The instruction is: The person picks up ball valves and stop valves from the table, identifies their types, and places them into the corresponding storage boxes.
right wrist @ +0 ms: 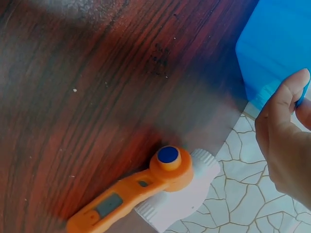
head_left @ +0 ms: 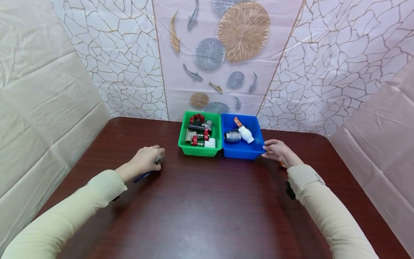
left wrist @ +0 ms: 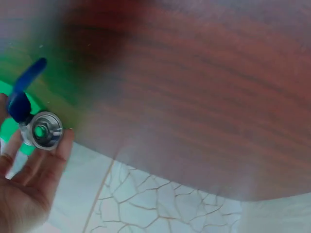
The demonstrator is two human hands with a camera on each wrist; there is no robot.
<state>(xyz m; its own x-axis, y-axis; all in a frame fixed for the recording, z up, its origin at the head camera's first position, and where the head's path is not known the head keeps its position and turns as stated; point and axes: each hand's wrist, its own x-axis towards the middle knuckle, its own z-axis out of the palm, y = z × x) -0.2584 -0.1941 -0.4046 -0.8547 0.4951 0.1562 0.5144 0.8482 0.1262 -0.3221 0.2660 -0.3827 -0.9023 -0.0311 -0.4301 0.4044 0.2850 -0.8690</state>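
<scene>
My left hand (head_left: 145, 159) grips a small metal ball valve (left wrist: 47, 138) with a blue lever handle (left wrist: 28, 77), left of the green bin. In the left wrist view the valve's round open end faces the camera, and the fingers curl round its body. At the right, my right hand (head_left: 279, 151) pinches the front right rim of the blue bin (head_left: 244, 154) between thumb and fingers. Inside that bin lie a metal valve or fitting (head_left: 233, 136) and a white valve with an orange handle (head_left: 246, 134).
The green bin (head_left: 198, 151) adjoins the blue bin and holds several red-handled valves and pipe fittings. On the table near my right wrist lies a white plastic ball valve (right wrist: 182, 206) with an orange handle (right wrist: 116, 196). Patterned cloth walls (head_left: 129, 72) bound the table's far side.
</scene>
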